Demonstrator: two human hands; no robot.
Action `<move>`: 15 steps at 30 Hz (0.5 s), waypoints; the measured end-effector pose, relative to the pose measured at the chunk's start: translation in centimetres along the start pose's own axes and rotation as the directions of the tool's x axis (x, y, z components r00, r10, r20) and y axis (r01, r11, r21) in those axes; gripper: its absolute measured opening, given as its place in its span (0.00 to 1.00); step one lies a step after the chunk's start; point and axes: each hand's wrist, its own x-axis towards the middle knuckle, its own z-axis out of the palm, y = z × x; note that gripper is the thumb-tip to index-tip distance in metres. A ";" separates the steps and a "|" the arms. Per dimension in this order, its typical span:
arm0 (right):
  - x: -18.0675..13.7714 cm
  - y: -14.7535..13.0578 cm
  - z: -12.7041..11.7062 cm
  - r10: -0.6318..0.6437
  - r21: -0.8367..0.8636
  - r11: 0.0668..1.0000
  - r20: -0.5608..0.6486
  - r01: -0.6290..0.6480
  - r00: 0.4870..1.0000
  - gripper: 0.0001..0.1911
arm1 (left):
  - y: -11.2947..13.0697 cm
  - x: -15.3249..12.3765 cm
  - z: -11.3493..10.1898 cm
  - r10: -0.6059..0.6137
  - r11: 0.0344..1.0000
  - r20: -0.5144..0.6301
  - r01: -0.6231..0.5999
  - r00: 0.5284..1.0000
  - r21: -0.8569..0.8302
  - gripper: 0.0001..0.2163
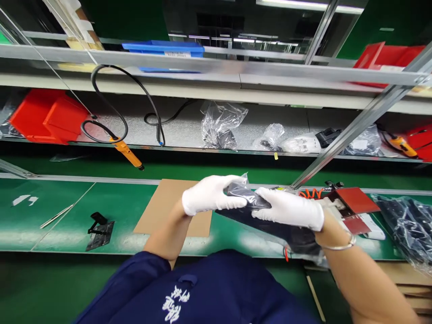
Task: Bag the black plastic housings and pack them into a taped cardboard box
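Both of my hands wear white gloves and hold one dark item in a clear plastic bag [270, 227] above the green bench [67, 225]. My left hand [211, 194] is closed around the bag's upper end. My right hand [290, 209] grips the bag from above near its middle. The bag's lower part hangs down toward my body. A brown cardboard sheet [162, 202] lies flat on the bench just left of my hands.
An orange-handled tool [127, 154] hangs on a black cable at the left. A small black part [99, 229] lies on the bench. Red bins [50, 116], bagged parts [221, 126] fill the shelf. A red-topped fixture [354, 204] and bagged dark items [408, 225] sit right.
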 end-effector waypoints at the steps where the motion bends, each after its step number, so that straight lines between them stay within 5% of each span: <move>1: 0.5 0.0 0.0 -0.003 -0.043 0.999 0.067 0.006 0.998 0.13 | 0.2 0.1 -0.1 -0.059 0.994 0.076 0.052 0.995 0.098 0.31; 4: 2.0 -0.4 0.7 0.015 -0.107 0.994 0.272 0.014 0.962 0.11 | -0.3 1.2 1.2 -0.184 0.973 0.307 0.129 0.934 0.192 0.25; 8: 3.8 -1.1 2.5 0.050 -0.186 0.981 0.492 0.049 0.869 0.06 | -3.0 2.4 5.1 -0.168 0.983 0.618 0.086 0.768 0.161 0.14; 9: 4.2 -1.3 2.8 0.069 -0.210 0.977 0.508 0.046 0.859 0.06 | -3.8 2.4 6.0 -0.161 0.984 0.622 0.078 0.766 0.160 0.14; 12: 4.6 -1.5 3.1 0.132 -0.299 0.954 0.403 -0.006 0.906 0.11 | -5.8 1.8 8.0 -0.173 0.981 0.449 0.116 0.877 0.154 0.15; 15: 3.6 -1.1 2.8 0.001 -0.332 0.943 -0.007 -0.004 1.000 0.10 | -7.1 1.0 8.7 -0.215 0.974 0.257 0.227 0.942 -0.016 0.14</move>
